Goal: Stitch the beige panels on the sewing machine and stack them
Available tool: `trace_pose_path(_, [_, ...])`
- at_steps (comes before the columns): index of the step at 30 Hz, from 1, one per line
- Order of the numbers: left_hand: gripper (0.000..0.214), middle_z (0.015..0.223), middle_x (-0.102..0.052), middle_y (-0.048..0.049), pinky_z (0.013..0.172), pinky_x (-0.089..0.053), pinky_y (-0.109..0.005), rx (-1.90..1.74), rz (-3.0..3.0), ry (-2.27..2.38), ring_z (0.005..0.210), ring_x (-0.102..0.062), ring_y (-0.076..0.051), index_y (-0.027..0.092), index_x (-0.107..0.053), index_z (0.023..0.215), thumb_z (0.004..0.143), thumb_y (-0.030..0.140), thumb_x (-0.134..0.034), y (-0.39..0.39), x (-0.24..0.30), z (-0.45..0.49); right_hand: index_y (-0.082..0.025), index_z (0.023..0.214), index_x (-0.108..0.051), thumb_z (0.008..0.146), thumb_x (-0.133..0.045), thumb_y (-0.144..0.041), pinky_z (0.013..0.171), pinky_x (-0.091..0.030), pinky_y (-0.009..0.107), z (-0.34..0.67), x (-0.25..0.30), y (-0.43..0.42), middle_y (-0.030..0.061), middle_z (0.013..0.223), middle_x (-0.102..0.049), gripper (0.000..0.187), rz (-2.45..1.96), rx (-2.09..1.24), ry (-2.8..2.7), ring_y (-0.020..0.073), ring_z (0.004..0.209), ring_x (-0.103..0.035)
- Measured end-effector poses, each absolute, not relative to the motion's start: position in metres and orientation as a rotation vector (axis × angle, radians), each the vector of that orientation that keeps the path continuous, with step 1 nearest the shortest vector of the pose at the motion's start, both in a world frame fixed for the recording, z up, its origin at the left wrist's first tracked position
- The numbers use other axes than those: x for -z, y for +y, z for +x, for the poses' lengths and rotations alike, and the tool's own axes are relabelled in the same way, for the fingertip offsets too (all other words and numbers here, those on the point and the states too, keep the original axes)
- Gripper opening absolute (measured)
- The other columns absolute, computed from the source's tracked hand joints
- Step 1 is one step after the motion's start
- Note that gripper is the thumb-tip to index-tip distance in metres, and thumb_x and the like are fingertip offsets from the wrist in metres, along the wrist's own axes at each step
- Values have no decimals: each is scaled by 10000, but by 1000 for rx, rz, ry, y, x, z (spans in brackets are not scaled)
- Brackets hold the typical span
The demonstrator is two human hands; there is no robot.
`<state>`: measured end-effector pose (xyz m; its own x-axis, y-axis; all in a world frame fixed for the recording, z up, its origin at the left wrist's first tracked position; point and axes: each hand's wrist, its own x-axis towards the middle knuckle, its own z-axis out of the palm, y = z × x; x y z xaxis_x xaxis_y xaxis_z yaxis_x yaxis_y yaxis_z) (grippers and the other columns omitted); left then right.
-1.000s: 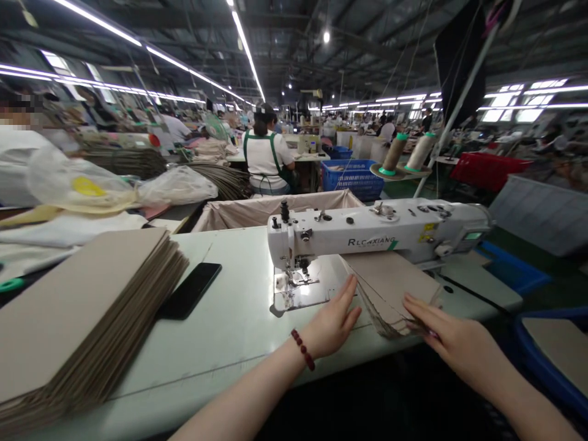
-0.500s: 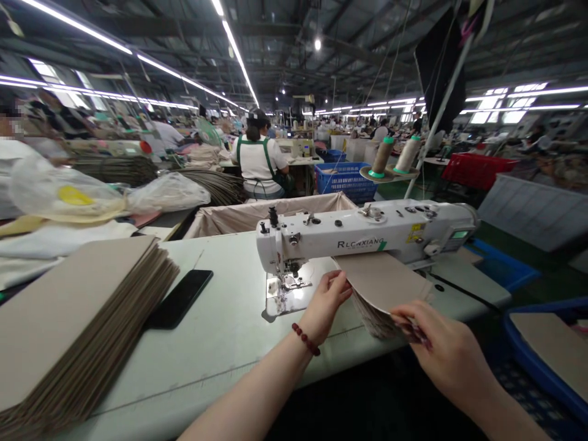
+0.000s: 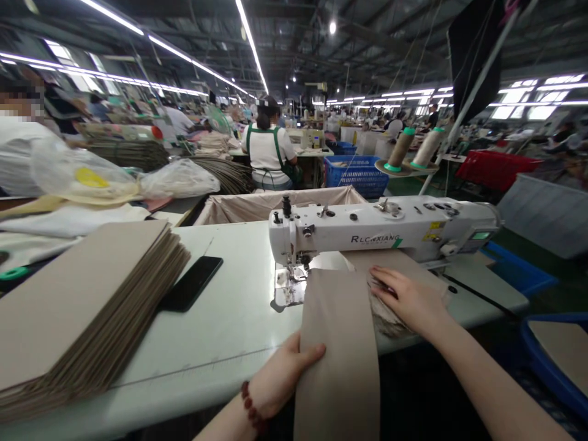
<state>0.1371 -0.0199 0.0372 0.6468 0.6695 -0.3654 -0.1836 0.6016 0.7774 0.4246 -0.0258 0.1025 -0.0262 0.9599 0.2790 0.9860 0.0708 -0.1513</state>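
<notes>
A beige sheet [image 3: 340, 343] lies lengthwise from the sewing machine's needle plate [image 3: 289, 288] toward me and hangs over the table's front edge. My left hand [image 3: 280, 380] grips its left edge near the table edge, thumb on top. My right hand [image 3: 407, 300] rests fingers down on a small pile of the same beige sheets [image 3: 395, 318] under the arm of the white sewing machine [image 3: 381, 229]. The upper end of the sheet sits just right of the presser foot.
A tall stack of beige sheets [image 3: 82, 306] fills the table's left side, with a black phone [image 3: 192, 283] beside it. Two thread cones [image 3: 413, 150] stand behind the machine. A fabric-lined bin [image 3: 275, 205] lies beyond the table, blue crates [image 3: 551, 349] at right. A person in a green apron [image 3: 269, 153] sits ahead.
The top sheet was lifted off the small pile and pulled left and toward me. My left hand slid down to the table's front edge; my right hand moved forward onto the pile.
</notes>
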Motion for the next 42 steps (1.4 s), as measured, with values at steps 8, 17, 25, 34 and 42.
trace_pose_path(8, [748, 1390, -449, -135, 989, -446, -467, -828, 1448, 1437, 1219, -509, -293, 243, -172, 1478, 860, 369, -573, -35, -7, 26, -294, 1366, -454, 907, -453, -249, 739, -544, 306, 340, -87, -32, 3, 1405, -487, 461, -1839, 128, -2128, 232, 1069, -613])
trace_pose_path(17, [632, 1530, -259, 26, 1149, -145, -534, -227, 2688, 1271, 1414, -207, -264, 378, -228, 1476, 910, 169, -417, -5, -11, 13, -310, 1440, -323, 857, -441, -124, 849, -527, 332, 261, -22, 54, -25, 1478, -380, 623, -1583, -214, -2409, 203, 1128, -584])
trace_pose_path(25, [599, 1559, -159, -1, 1142, -178, -526, -227, 2652, 1537, 1427, -155, -273, 331, -162, 1499, 961, 412, -413, 11, -4, 30, -294, 1343, -460, 857, -469, -118, 861, -515, 299, 277, -10, 41, -17, 1369, -524, 517, -1530, -332, -2312, 182, 1108, -590])
trace_pose_path(34, [576, 1557, -175, -16, 1141, -213, -486, -309, 2566, 1652, 1426, -162, -264, 315, -150, 1504, 984, 428, -370, 26, -1, 51, -342, 1408, -375, 835, -480, -91, 877, -513, 315, 277, 5, 35, -58, 1457, -414, 634, -1506, -365, -2359, 175, 1141, -573])
trace_pose_path(42, [587, 1524, -279, -2, 1089, -203, -569, -220, 2605, 1464, 1394, -229, -314, 401, -275, 1455, 916, 545, -458, 47, -14, 47, -328, 1391, -405, 813, -506, -104, 803, -549, 332, 275, 4, 39, -56, 1449, -427, 627, -1589, -252, -2380, 189, 1082, -607])
